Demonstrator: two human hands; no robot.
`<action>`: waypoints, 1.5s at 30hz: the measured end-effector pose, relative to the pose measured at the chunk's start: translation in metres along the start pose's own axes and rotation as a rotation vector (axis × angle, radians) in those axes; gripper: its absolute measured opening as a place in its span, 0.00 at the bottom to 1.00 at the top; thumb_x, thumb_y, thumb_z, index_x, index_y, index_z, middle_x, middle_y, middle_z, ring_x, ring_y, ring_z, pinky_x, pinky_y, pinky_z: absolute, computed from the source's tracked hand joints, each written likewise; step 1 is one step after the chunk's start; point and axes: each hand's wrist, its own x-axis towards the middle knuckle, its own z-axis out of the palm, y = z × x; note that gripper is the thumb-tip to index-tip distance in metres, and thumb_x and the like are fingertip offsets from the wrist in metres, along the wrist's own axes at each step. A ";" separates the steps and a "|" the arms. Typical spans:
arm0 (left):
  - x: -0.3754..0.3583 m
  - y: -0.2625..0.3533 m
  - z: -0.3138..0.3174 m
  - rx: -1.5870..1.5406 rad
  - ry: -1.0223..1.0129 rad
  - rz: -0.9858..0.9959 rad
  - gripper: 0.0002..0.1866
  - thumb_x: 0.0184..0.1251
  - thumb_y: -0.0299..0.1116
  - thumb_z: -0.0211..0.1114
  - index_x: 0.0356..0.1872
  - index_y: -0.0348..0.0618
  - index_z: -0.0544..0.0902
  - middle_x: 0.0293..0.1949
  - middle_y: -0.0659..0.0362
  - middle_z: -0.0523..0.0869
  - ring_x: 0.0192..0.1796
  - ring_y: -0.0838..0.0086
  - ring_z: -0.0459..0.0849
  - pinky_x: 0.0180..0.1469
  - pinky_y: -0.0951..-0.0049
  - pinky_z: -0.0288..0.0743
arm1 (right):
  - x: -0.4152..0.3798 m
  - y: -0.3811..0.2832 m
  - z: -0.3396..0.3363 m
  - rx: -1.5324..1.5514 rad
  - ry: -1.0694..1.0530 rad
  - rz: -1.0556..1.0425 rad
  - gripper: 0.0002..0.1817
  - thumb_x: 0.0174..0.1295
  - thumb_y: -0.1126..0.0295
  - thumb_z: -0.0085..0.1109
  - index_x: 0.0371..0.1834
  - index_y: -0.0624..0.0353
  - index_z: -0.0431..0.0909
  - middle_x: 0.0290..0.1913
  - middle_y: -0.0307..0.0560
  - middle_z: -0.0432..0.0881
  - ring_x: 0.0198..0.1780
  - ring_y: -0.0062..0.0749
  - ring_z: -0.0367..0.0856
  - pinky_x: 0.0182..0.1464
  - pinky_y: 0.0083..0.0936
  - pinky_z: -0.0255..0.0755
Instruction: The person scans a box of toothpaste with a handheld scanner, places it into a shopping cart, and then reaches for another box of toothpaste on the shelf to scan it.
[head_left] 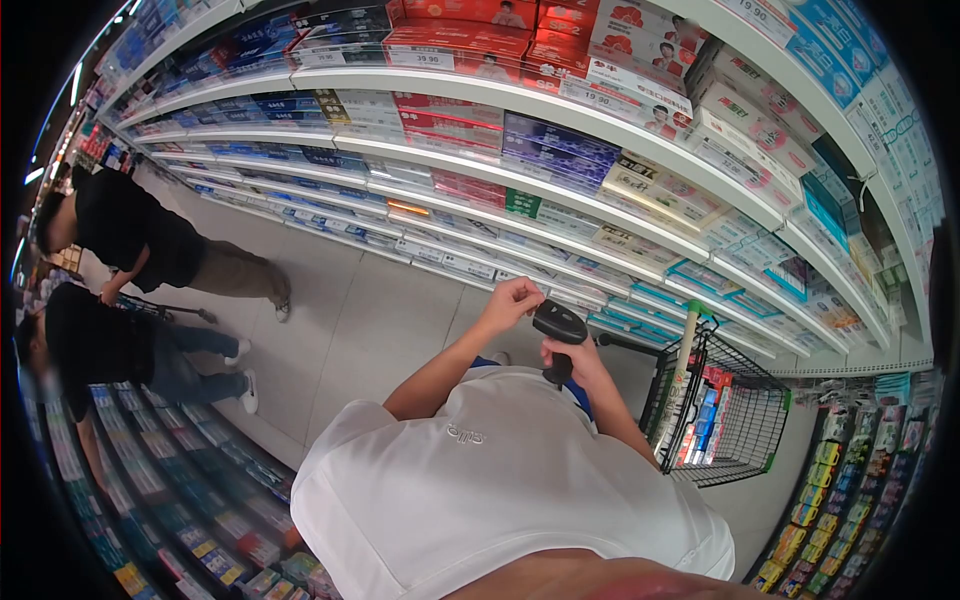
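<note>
My right hand (572, 358) is wrapped round the grip of a black handheld barcode scanner (560, 321), held in front of my stomach. The scanner's head points up and to the left. Close by its front end is my left hand (514, 304), fingers curled together in a pinch; whether anything small is between them is hidden. Just to the right of my right arm stands a shopping cart (735, 410) of black wire mesh with green corners and a pale handle. Colourful packages (705, 425) show inside it.
Long white shelves (440, 170) of boxed goods with price tags curve along the front. Another shelf (165, 490) runs at lower left, and a rack of small packs (830, 480) stands at lower right. Two people (140, 230) in dark tops are in the aisle (310, 290) at left.
</note>
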 end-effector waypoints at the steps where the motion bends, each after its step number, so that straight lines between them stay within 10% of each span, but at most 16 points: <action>1: 0.000 0.000 0.000 0.001 -0.002 -0.001 0.03 0.65 0.24 0.63 0.32 0.38 0.78 0.25 0.64 0.80 0.26 0.84 0.76 0.28 0.82 0.69 | 0.000 0.000 -0.002 -0.002 0.002 -0.014 0.09 0.53 0.74 0.65 0.35 0.63 0.76 0.26 0.48 0.80 0.24 0.29 0.79 0.28 0.23 0.72; 45: 0.002 0.001 0.001 0.020 -0.040 -0.027 0.06 0.65 0.27 0.64 0.29 0.41 0.77 0.22 0.68 0.78 0.23 0.88 0.72 0.24 0.86 0.63 | -0.004 -0.003 0.001 -0.090 -0.025 0.013 0.10 0.50 0.76 0.69 0.35 0.64 0.79 0.25 0.44 0.81 0.24 0.25 0.79 0.29 0.21 0.72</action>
